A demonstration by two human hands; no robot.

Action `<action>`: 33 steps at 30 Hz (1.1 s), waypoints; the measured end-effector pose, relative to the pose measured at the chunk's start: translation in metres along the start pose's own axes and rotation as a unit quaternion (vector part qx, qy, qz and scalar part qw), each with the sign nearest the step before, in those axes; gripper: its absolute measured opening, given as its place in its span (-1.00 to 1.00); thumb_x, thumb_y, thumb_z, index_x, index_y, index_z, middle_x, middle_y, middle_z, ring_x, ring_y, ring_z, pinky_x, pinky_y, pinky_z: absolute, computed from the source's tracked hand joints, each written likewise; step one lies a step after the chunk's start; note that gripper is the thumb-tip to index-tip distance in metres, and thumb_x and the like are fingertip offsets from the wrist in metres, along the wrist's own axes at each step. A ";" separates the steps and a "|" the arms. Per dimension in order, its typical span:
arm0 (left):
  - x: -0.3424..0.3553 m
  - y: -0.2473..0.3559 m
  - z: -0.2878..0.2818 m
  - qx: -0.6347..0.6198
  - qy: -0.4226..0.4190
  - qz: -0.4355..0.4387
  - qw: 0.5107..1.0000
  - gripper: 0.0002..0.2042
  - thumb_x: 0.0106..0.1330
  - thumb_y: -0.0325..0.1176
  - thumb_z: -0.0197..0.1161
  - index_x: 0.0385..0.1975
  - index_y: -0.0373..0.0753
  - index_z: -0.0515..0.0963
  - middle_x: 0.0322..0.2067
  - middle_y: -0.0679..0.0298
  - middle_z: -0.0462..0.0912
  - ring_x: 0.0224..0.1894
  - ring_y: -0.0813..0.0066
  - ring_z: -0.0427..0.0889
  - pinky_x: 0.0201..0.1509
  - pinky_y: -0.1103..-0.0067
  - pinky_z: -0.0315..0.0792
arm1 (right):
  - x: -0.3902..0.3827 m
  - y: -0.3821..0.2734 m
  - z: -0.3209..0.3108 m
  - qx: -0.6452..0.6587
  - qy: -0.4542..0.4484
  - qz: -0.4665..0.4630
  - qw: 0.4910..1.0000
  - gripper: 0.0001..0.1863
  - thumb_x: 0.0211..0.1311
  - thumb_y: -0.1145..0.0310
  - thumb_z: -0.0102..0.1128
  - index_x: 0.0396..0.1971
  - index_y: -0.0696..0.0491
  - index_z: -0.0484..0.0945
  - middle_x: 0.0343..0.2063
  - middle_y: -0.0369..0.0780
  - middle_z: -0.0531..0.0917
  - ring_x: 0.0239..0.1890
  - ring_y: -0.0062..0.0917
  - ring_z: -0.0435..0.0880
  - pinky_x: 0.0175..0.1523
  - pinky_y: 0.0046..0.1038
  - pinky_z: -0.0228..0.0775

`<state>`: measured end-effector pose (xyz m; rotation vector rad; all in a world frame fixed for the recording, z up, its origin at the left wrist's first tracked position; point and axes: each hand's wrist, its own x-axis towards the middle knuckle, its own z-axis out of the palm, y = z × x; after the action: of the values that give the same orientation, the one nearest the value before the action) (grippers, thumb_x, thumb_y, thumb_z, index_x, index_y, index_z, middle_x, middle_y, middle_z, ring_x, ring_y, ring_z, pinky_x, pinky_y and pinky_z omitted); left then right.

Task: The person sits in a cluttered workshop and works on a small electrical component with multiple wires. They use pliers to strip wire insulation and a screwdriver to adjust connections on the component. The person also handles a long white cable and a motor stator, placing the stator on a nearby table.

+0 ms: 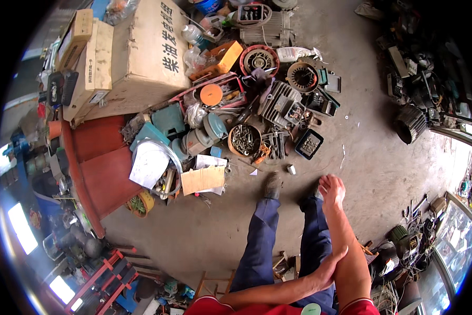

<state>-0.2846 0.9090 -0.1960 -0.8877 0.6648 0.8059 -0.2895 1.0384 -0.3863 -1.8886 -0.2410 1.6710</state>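
My left hand [327,268] lies across my body and clasps my right forearm [349,247] just below the elbow; part of its fingers is hidden by the arm. My right hand [333,190] reaches forward over my right shoe, fingers loosely bent and slightly apart, with nothing visible in them. On the floor ahead of it lie a small white cup-like piece [291,169] and a black tray [309,144] of small metal parts. A round brown bowl [244,139] full of bolts and other small hardware stands further left.
A finned motor housing [280,105] and a round coil-like part [302,77] lie beyond the tray. Large cardboard boxes [141,58] stand at far left by a red-brown surface [102,168]. Cardboard and papers [203,180] lie left of my feet. Machine parts [411,123] crowd the right.
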 end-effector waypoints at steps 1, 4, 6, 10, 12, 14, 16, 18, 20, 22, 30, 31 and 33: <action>-0.002 0.006 0.002 0.002 -0.004 -0.010 1.000 -0.33 0.27 0.12 0.27 0.23 -0.21 0.31 0.13 0.17 0.50 0.17 0.35 0.46 0.29 0.37 0.32 | -0.005 -0.009 0.006 0.018 -0.032 -0.014 0.999 -0.77 0.27 0.25 0.16 -0.20 0.07 0.49 -0.34 -0.24 0.66 -0.38 -0.59 0.62 -0.31 -0.58 0.43; -0.008 0.023 0.008 -0.001 -0.020 -0.020 1.000 -0.37 0.27 0.04 0.30 0.20 -0.25 0.33 0.10 0.18 0.51 0.14 0.33 0.49 0.25 0.34 0.36 | -0.024 -0.029 0.026 0.021 -0.047 -0.042 0.998 -0.77 0.28 0.25 0.16 -0.19 0.07 0.51 -0.34 -0.23 0.67 -0.35 -0.57 0.64 -0.29 -0.57 0.46; -0.009 0.030 0.008 0.021 -0.004 0.018 1.000 -0.36 0.27 0.03 0.31 0.20 -0.26 0.32 0.09 0.18 0.51 0.12 0.32 0.50 0.23 0.33 0.37 | -0.032 -0.028 0.027 0.026 -0.040 -0.043 0.998 -0.76 0.29 0.24 0.17 -0.17 0.08 0.51 -0.34 -0.23 0.67 -0.36 -0.56 0.65 -0.30 -0.57 0.47; -0.001 0.042 -0.003 0.050 0.001 0.058 0.997 -0.33 0.24 0.03 0.34 0.20 -0.27 0.29 0.04 0.15 0.52 0.07 0.29 0.52 0.19 0.31 0.41 | -0.048 -0.027 0.023 0.037 -0.022 -0.048 0.998 -0.73 0.29 0.27 0.17 -0.13 0.13 0.51 -0.35 -0.22 0.67 -0.37 -0.57 0.65 -0.31 -0.57 0.47; -0.007 0.044 0.000 0.056 0.004 0.066 0.996 -0.29 0.19 0.05 0.38 0.19 -0.28 0.30 0.02 0.15 0.52 0.06 0.27 0.51 0.20 0.30 0.40 | -0.054 -0.027 0.021 0.013 -0.013 -0.079 0.997 -0.74 0.27 0.31 0.16 -0.14 0.16 0.53 -0.36 -0.21 0.67 -0.36 -0.56 0.65 -0.28 -0.56 0.48; -0.024 0.031 0.005 0.104 0.007 0.075 0.992 -0.34 0.30 0.05 0.26 0.21 -0.32 0.29 0.10 0.12 0.48 0.13 0.25 0.47 0.26 0.30 0.34 | -0.055 -0.020 0.013 -0.083 0.003 -0.150 0.985 -0.73 0.24 0.33 0.16 -0.15 0.18 0.55 -0.37 -0.21 0.68 -0.35 -0.52 0.65 -0.23 -0.52 0.49; -0.035 0.012 0.003 0.146 0.002 0.045 0.988 -0.40 0.41 0.03 0.09 0.23 -0.34 0.28 0.17 0.10 0.43 0.19 0.26 0.43 0.32 0.31 0.27 | -0.068 -0.029 0.001 -0.189 0.035 -0.188 0.963 -0.73 0.22 0.32 0.15 -0.16 0.18 0.57 -0.33 -0.17 0.70 -0.30 -0.45 0.68 -0.14 -0.44 0.50; -0.047 -0.006 0.006 0.179 -0.013 0.027 0.983 -0.48 0.47 -0.05 0.01 0.23 -0.34 0.29 0.17 0.11 0.42 0.22 0.28 0.39 0.33 0.32 0.25 | -0.078 -0.042 -0.023 -0.223 0.059 -0.188 0.955 -0.72 0.22 0.31 0.13 -0.17 0.17 0.58 -0.30 -0.09 0.72 -0.22 -0.36 0.71 -0.06 -0.37 0.52; -0.058 -0.023 0.016 0.239 -0.007 0.022 0.971 -0.60 0.51 -0.12 -0.04 0.16 -0.29 0.36 0.08 0.20 0.50 0.11 0.36 0.47 0.20 0.39 0.36 | -0.077 -0.056 -0.052 -0.213 0.088 -0.188 0.955 -0.69 0.20 0.26 0.13 -0.17 0.16 0.58 -0.31 -0.04 0.71 -0.20 -0.29 0.71 -0.06 -0.34 0.52; -0.063 -0.041 0.003 0.331 0.006 -0.019 0.943 -0.63 0.51 -0.12 -0.03 0.10 -0.26 0.42 -0.02 0.26 0.55 -0.01 0.43 0.51 0.07 0.44 0.41 | -0.073 -0.064 -0.089 -0.217 0.148 -0.187 0.947 -0.69 0.19 0.25 0.12 -0.18 0.15 0.58 -0.29 -0.05 0.71 -0.19 -0.28 0.71 -0.05 -0.33 0.52; -0.027 -0.113 0.026 0.477 0.037 0.002 0.878 -0.77 0.44 -0.17 0.13 -0.16 -0.22 0.45 -0.24 0.28 0.58 -0.18 0.44 0.56 -0.06 0.47 0.46 | -0.034 -0.074 -0.211 0.105 0.245 -0.116 0.957 -0.74 0.15 0.33 0.12 -0.23 0.16 0.59 -0.40 -0.17 0.71 -0.34 -0.44 0.68 -0.18 -0.42 0.51; -0.017 -0.126 0.034 0.485 0.027 0.017 0.874 -0.75 0.44 -0.19 0.13 -0.11 -0.24 0.43 -0.20 0.27 0.58 -0.12 0.41 0.56 0.01 0.44 0.46 | -0.035 -0.082 -0.222 0.167 0.242 -0.112 0.949 -0.77 0.15 0.37 0.12 -0.26 0.17 0.59 -0.44 -0.19 0.70 -0.39 -0.50 0.67 -0.24 -0.46 0.51; -0.003 -0.147 0.040 0.504 -0.004 0.041 0.863 -0.69 0.42 -0.28 0.14 0.03 -0.31 0.32 -0.04 0.17 0.52 0.02 0.34 0.52 0.17 0.37 0.41 | -0.050 -0.114 -0.247 0.277 0.234 -0.095 0.927 -0.84 0.18 0.43 0.08 -0.31 0.17 0.58 -0.49 -0.22 0.68 -0.47 -0.60 0.64 -0.35 -0.53 0.49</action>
<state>-0.1578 0.8855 -0.1154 0.1059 0.9771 0.4188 -0.0360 1.0274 -0.2755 -1.6884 0.2176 0.9778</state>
